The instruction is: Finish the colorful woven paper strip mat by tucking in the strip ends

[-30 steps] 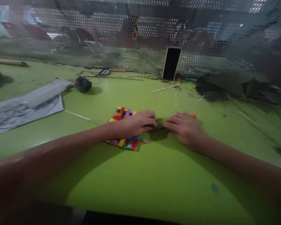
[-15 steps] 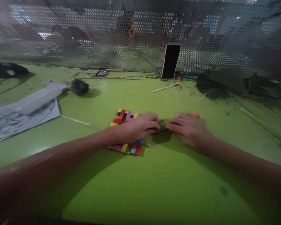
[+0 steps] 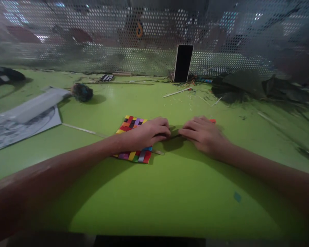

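A small woven mat of many-coloured strips (image 3: 132,125) lies on the green table (image 3: 154,192). My left hand (image 3: 144,134) rests on the mat's right part, fingers curled down and pressed together at its right edge. My right hand (image 3: 202,134) lies just to the right, fingers together and pointing left towards the left hand's fingertips. A thin dark strip seems to run between the two hands; what they pinch is too small to make out. An orange tip (image 3: 213,120) shows behind the right hand. A pale strip end (image 3: 158,152) sticks out under the mat.
A black phone (image 3: 183,63) leans on the perforated metal screen (image 3: 92,41) at the back. Printed paper and a white sheet (image 3: 23,115) lie at left, with a dark ball of thread (image 3: 81,92) behind. Dark leaves (image 3: 244,87) are piled at back right; thin sticks (image 3: 81,129) are scattered.
Both hands stay pressed at the mat's right edge; the fingers barely shift. The view has moved slightly with my head.
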`<action>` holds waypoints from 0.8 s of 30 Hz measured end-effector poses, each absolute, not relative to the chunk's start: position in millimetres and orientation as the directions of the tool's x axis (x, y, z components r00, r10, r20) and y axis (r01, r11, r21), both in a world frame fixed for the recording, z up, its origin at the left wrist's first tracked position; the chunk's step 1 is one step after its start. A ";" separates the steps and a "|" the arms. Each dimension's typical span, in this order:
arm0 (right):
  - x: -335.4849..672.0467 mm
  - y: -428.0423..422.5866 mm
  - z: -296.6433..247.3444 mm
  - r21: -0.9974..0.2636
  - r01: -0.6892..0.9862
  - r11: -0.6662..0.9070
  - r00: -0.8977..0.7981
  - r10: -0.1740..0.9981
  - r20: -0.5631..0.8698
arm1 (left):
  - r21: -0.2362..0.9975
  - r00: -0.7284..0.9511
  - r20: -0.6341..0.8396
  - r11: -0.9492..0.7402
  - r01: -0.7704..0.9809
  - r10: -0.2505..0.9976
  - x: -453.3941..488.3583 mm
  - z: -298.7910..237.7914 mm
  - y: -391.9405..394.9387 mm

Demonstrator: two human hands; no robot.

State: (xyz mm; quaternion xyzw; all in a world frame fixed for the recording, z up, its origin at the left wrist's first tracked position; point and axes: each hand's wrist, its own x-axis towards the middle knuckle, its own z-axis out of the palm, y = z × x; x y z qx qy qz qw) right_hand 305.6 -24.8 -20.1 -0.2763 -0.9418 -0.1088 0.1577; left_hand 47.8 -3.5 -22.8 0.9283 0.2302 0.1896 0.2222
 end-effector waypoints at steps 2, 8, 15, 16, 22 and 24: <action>304.9 -24.6 -19.8 0.108 0.557 0.823 -0.796 0.492 0.354 | 0.494 0.819 0.261 -0.800 0.341 0.510 47.5 -23.8 -2.9; 302.9 -24.2 -18.6 0.095 0.570 0.816 -0.791 0.514 0.333 | 0.486 0.819 0.284 -0.811 0.326 0.500 47.5 -25.0 -2.8; 301.4 -25.1 -18.3 0.114 0.548 0.829 -0.805 0.485 0.341 | 0.478 0.818 0.273 -0.810 0.341 0.506 47.6 -23.2 -3.9; 301.5 -25.5 -18.1 0.116 0.552 0.826 -0.800 0.485 0.354 | 0.476 0.819 0.273 -0.810 0.342 0.505 47.4 -23.2 -3.7; 303.2 -27.5 -17.1 0.106 0.558 0.823 -0.784 0.480 0.394 | 0.500 0.829 0.291 -0.814 0.295 0.478 45.9 -22.4 -3.0; 303.5 -27.5 -17.4 0.105 0.556 0.824 -0.784 0.478 0.397 | 0.507 0.831 0.294 -0.814 0.285 0.473 45.3 -21.8 -2.8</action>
